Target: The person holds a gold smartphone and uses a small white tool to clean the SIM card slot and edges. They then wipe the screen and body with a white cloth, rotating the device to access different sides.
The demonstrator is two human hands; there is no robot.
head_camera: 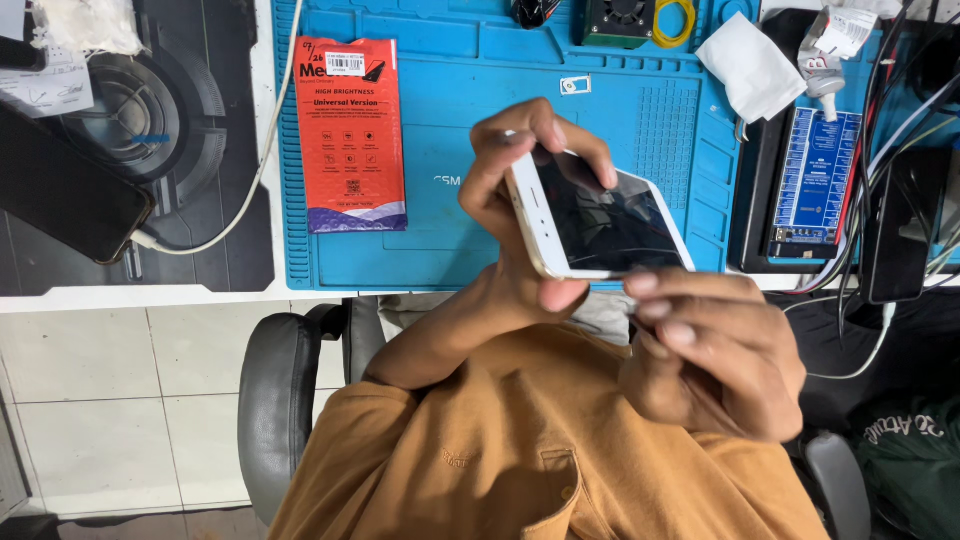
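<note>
A white smartphone [600, 225] with a dark, reflective screen is held up over the front edge of a blue work mat [450, 250]. My left hand [520, 180] grips its left end, with fingers curled over the top edge and the thumb under the bottom edge. Lower and slightly blurred, my right hand [715, 350] has its curled fingertips pressed against the phone's lower right corner. My orange shirt [540, 450] fills the bottom of the view.
A red flat packet [352, 130] lies on the mat's left part. A black phone [60, 190] with a white cable [255, 170] sits at far left. A white tissue [750, 65], a blue tester box [815, 180], another dark phone [905, 225] and tangled cables lie at right. Chair armrest [280, 400] is below.
</note>
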